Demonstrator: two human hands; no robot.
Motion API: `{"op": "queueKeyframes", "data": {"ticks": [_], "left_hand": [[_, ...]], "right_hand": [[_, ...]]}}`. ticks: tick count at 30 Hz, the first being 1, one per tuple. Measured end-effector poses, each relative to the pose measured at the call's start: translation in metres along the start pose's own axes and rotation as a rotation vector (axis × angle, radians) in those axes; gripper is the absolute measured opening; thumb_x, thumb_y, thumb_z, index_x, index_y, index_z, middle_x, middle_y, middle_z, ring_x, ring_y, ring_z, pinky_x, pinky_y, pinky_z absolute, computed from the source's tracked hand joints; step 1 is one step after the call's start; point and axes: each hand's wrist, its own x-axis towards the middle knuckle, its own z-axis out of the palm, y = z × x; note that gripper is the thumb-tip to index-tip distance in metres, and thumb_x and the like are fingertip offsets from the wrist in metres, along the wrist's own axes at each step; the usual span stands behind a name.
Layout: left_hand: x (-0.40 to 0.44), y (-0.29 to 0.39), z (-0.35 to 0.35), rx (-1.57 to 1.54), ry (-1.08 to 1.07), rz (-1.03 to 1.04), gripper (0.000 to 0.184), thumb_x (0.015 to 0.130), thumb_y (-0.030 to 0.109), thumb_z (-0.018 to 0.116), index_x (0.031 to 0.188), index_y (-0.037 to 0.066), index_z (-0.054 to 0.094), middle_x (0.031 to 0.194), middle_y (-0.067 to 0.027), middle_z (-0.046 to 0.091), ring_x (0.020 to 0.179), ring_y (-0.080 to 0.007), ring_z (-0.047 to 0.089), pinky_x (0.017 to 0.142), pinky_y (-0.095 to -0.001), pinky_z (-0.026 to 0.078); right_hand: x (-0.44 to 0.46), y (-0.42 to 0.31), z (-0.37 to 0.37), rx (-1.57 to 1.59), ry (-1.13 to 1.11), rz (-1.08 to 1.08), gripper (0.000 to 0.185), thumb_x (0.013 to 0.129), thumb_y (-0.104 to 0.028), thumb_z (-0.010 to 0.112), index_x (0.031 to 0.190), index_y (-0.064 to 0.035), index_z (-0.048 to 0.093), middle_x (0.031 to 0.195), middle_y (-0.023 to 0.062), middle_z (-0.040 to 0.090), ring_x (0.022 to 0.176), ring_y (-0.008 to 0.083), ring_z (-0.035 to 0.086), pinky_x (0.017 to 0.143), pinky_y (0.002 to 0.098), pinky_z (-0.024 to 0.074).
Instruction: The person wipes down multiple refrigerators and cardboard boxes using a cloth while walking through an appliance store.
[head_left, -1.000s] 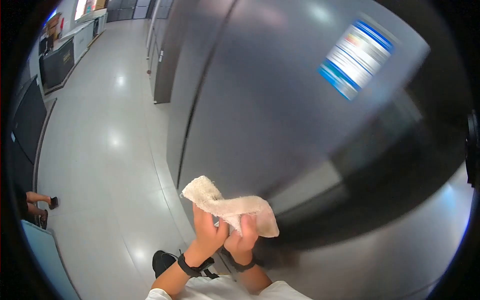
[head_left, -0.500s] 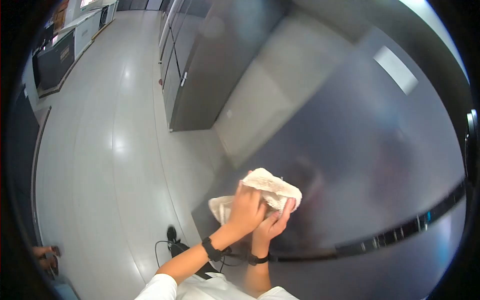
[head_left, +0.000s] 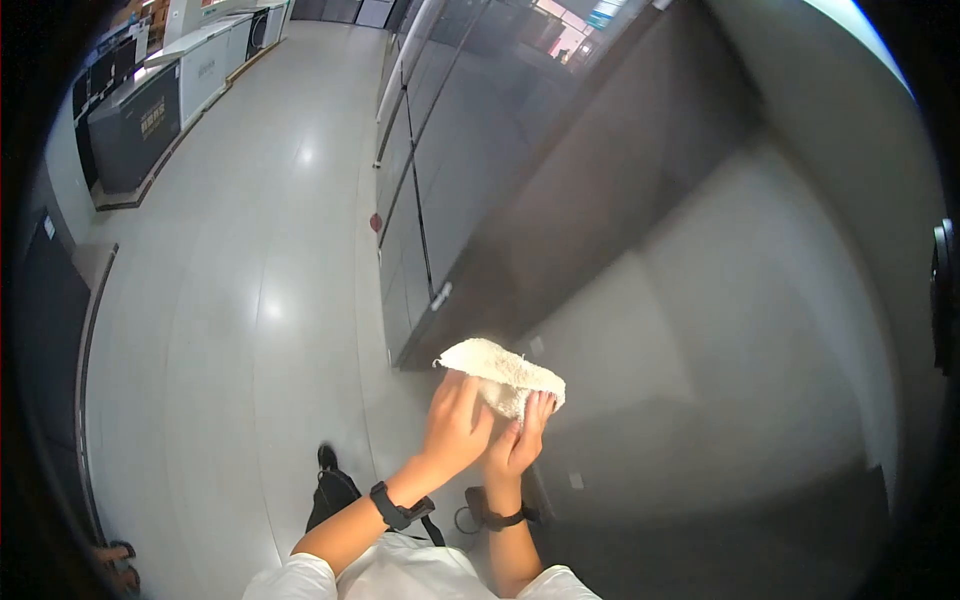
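Note:
A cream, fluffy cloth (head_left: 500, 370) is folded between my two hands, in front of my body and above the floor. My left hand (head_left: 455, 430) grips its near left side with the fingers bent. My right hand (head_left: 517, 445) holds the right end, fingers curled over the edge and thumb below. Each wrist wears a black band. The cloth hangs apart from the dark panels around it, and part of its underside is hidden by my hands.
Tall dark glossy cabinet-like units (head_left: 450, 170) stand ahead, with a grey recess (head_left: 690, 350) to the right. A pale floor (head_left: 230, 330) stretches along the left. A dark counter (head_left: 140, 130) stands far left. Another person's feet (head_left: 120, 565) show at bottom left.
The view has shifted forward, and the large glossy panel on the right has left it. Both hands still hold the cloth, now more gathered, with its loose left flap no longer visible.

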Motion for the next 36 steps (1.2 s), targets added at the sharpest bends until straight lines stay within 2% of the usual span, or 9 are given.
{"op": "queueKeyframes", "data": {"ticks": [7, 9, 15, 23, 26, 27, 30, 31, 36], "left_hand": [[0.203, -0.162, -0.039, 0.044, -0.160, 0.012, 0.044, 0.080, -0.001, 0.059, 0.123, -0.008, 0.054, 0.129, -0.0319, 0.057, 0.114, -0.0476, 0.055, 0.097, -0.0519, 0.045], [0.255, -0.198, -0.035, 0.058, -0.149, 0.068, 0.037, 0.082, 0.001, 0.058, 0.119, -0.004, 0.057, 0.116, -0.0286, 0.061, 0.106, -0.0480, 0.057, 0.091, -0.0520, 0.046], [0.394, -0.281, 0.013, -0.019, -0.351, -0.084, 0.035, 0.086, 0.004, 0.057, 0.120, -0.001, 0.057, 0.114, -0.0264, 0.062, 0.107, -0.0479, 0.056, 0.091, -0.0494, 0.046], [0.543, -0.338, -0.061, 0.004, -0.237, 0.209, 0.033, 0.083, 0.004, 0.058, 0.116, 0.000, 0.062, 0.114, -0.0231, 0.063, 0.109, -0.0443, 0.057, 0.089, -0.0460, 0.047], [0.612, -0.352, -0.088, 0.060, -0.342, 0.082, 0.035, 0.082, 0.004, 0.059, 0.116, -0.001, 0.062, 0.114, -0.0225, 0.063, 0.107, -0.0435, 0.057, 0.089, -0.0461, 0.047], [0.628, -0.366, -0.097, 0.097, -0.342, 0.097, 0.035, 0.082, 0.004, 0.059, 0.116, -0.001, 0.062, 0.112, -0.0224, 0.063, 0.106, -0.0433, 0.057, 0.088, -0.0460, 0.047], [0.698, -0.388, -0.116, 0.072, -0.242, 0.286, 0.030, 0.086, 0.007, 0.057, 0.114, -0.003, 0.062, 0.108, -0.0200, 0.065, 0.101, -0.0383, 0.059, 0.086, -0.0437, 0.048], [0.723, -0.391, -0.119, 0.029, -0.206, 0.372, 0.028, 0.088, 0.007, 0.057, 0.113, -0.003, 0.062, 0.107, -0.0188, 0.065, 0.099, -0.0359, 0.061, 0.085, -0.0426, 0.048], [0.814, -0.424, -0.113, 0.032, -0.494, 0.022, 0.024, 0.096, 0.009, 0.050, 0.114, -0.004, 0.061, 0.108, -0.0136, 0.067, 0.097, -0.0232, 0.063, 0.085, -0.0364, 0.050]], "right_hand": [[0.129, 0.051, 0.212, -0.066, 0.067, -0.074, 0.045, 0.099, -0.011, 0.043, 0.140, 0.0067, 0.048, 0.151, 0.0308, 0.039, 0.145, 0.0528, 0.026, 0.117, 0.0640, 0.0127], [0.167, 0.060, 0.250, -0.058, 0.059, -0.048, 0.046, 0.100, -0.013, 0.042, 0.142, 0.0065, 0.046, 0.153, 0.0308, 0.037, 0.145, 0.0527, 0.024, 0.118, 0.0641, 0.0115], [0.267, 0.129, 0.354, -0.209, 0.114, 0.072, 0.045, 0.102, -0.010, 0.042, 0.142, 0.0091, 0.046, 0.152, 0.0320, 0.037, 0.146, 0.0495, 0.025, 0.119, 0.0573, 0.0161], [0.369, 0.089, 0.483, -0.211, 0.206, -0.034, 0.043, 0.100, -0.024, 0.044, 0.130, 0.0049, 0.055, 0.144, 0.0325, 0.041, 0.131, 0.0558, 0.037, 0.105, 0.0621, 0.0306], [0.434, 0.076, 0.537, -0.088, 0.228, -0.033, 0.043, 0.095, -0.008, 0.049, 0.134, 0.0065, 0.055, 0.145, 0.0315, 0.047, 0.140, 0.0567, 0.032, 0.116, 0.0624, 0.0190], [0.457, 0.072, 0.553, -0.132, 0.251, -0.047, 0.040, 0.091, -0.006, 0.054, 0.129, 0.0050, 0.059, 0.140, 0.0305, 0.053, 0.130, 0.0542, 0.046, 0.107, 0.0613, 0.0328], [0.523, 0.062, 0.595, -0.158, 0.276, -0.193, 0.038, 0.088, -0.005, 0.058, 0.125, 0.0005, 0.063, 0.135, 0.0261, 0.059, 0.112, 0.0443, 0.057, 0.087, 0.0507, 0.0417], [0.542, 0.062, 0.610, -0.168, 0.360, -0.238, 0.038, 0.086, -0.006, 0.060, 0.124, -0.0012, 0.064, 0.132, 0.0238, 0.061, 0.108, 0.0410, 0.057, 0.081, 0.0474, 0.0392], [0.597, 0.100, 0.675, -0.243, 0.710, -0.273, 0.040, 0.080, -0.011, 0.067, 0.120, -0.0076, 0.066, 0.126, 0.0138, 0.067, 0.098, 0.0310, 0.060, 0.065, 0.0400, 0.0318]]}}
